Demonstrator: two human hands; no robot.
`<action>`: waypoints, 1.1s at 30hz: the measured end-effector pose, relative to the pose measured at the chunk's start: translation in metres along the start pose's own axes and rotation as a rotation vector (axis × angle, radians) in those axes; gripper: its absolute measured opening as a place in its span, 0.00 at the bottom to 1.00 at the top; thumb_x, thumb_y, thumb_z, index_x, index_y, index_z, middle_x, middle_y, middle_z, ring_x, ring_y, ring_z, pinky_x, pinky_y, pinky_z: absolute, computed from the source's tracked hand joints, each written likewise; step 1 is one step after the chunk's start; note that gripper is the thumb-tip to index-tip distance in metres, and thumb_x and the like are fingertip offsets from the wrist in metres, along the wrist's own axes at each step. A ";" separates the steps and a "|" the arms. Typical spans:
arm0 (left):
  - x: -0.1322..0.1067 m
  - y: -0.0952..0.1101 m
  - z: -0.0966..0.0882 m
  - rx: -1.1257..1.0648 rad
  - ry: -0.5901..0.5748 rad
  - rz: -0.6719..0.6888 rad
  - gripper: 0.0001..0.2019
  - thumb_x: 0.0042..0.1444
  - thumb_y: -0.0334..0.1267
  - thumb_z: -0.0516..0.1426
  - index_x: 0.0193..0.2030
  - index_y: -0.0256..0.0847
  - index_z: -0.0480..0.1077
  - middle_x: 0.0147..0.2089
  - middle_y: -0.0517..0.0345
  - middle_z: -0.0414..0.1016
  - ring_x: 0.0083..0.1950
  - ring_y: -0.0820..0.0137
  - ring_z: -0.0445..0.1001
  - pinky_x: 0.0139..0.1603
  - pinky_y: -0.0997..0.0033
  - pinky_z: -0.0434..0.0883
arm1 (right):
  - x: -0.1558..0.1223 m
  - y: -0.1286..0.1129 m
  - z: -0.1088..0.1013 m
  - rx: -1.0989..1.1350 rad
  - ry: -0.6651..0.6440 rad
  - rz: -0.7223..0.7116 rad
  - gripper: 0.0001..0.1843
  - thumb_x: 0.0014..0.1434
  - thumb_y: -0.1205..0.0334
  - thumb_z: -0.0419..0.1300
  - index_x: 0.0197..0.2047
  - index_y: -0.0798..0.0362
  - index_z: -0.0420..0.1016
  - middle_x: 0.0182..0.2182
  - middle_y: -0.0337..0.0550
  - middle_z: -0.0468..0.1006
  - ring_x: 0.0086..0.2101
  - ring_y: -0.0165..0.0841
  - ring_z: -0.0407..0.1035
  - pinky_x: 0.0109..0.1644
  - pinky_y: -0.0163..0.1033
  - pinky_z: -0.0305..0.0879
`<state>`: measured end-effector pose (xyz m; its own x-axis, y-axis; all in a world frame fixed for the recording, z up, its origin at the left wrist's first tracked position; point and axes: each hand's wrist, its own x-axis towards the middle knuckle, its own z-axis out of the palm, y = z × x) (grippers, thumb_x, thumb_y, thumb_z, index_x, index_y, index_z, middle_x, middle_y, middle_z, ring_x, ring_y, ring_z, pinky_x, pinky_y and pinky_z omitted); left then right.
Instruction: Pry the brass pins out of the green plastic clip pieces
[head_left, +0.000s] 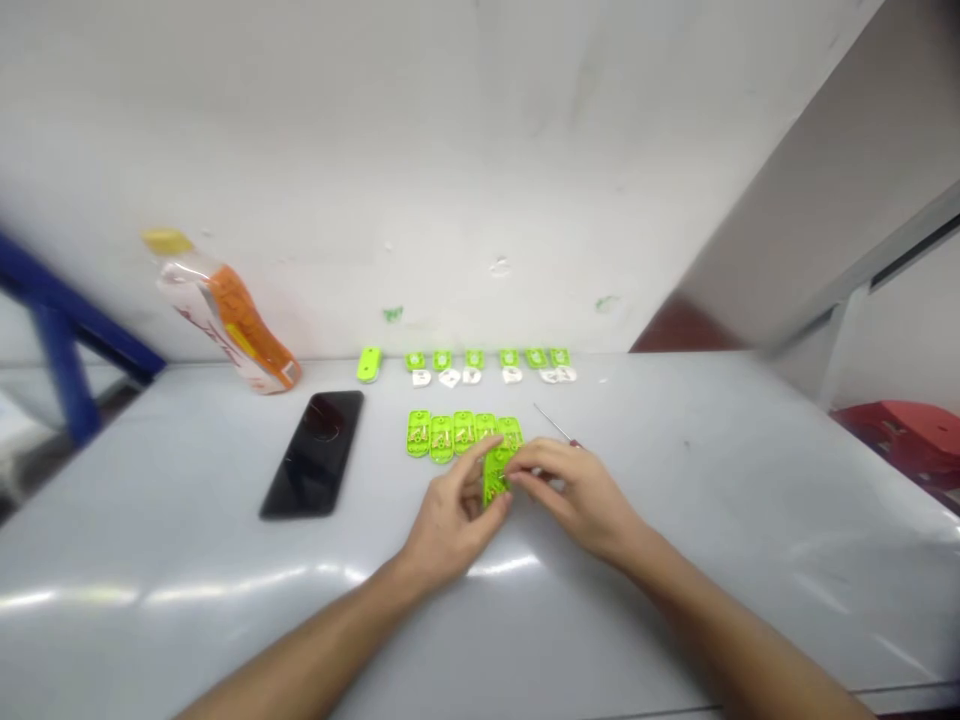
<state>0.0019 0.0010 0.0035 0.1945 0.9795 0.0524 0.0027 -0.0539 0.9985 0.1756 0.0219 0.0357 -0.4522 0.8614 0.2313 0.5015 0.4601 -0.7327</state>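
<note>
My left hand (452,520) and my right hand (571,492) meet over the white table (150,560), and both pinch one bright green plastic piece (495,472) between their fingertips. Just beyond them lies a row of several similar green pieces (450,434) side by side. Further back, near the wall, a second row of small green parts (486,358) lies with white parts (491,376) in front of them. A single longer green piece (368,364) lies at that row's left end.
A black phone (315,452) lies face up to the left of the rows. A tilted bottle (225,312) with an orange label and yellow cap leans at the back left. A thin screwdriver (555,426) lies right of the hands. Blue frame bars (64,345) stand far left, a red object (911,440) far right.
</note>
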 end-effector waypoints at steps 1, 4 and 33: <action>0.000 0.000 0.000 0.041 -0.010 0.014 0.26 0.52 0.38 0.59 0.60 0.44 0.63 0.25 0.62 0.63 0.25 0.72 0.67 0.29 0.71 0.68 | 0.000 0.000 0.000 -0.015 -0.009 -0.007 0.08 0.61 0.64 0.53 0.36 0.50 0.74 0.34 0.41 0.75 0.34 0.31 0.70 0.36 0.37 0.67; -0.001 -0.001 -0.001 0.172 -0.047 0.048 0.26 0.55 0.39 0.56 0.62 0.45 0.59 0.25 0.62 0.63 0.24 0.73 0.63 0.27 0.73 0.64 | 0.000 0.001 0.001 -0.037 -0.031 -0.003 0.09 0.62 0.63 0.52 0.35 0.50 0.72 0.33 0.41 0.74 0.33 0.31 0.68 0.36 0.37 0.66; 0.003 0.007 0.002 -0.089 -0.074 -0.137 0.32 0.53 0.38 0.59 0.64 0.39 0.55 0.28 0.62 0.69 0.31 0.73 0.71 0.34 0.73 0.70 | -0.005 -0.006 0.002 -0.482 -0.019 -0.280 0.14 0.60 0.68 0.50 0.45 0.52 0.73 0.37 0.47 0.76 0.36 0.35 0.69 0.37 0.41 0.64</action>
<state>0.0044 0.0034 0.0102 0.2699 0.9594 -0.0825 -0.0524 0.1002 0.9936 0.1734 0.0142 0.0374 -0.6276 0.6902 0.3602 0.6387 0.7210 -0.2687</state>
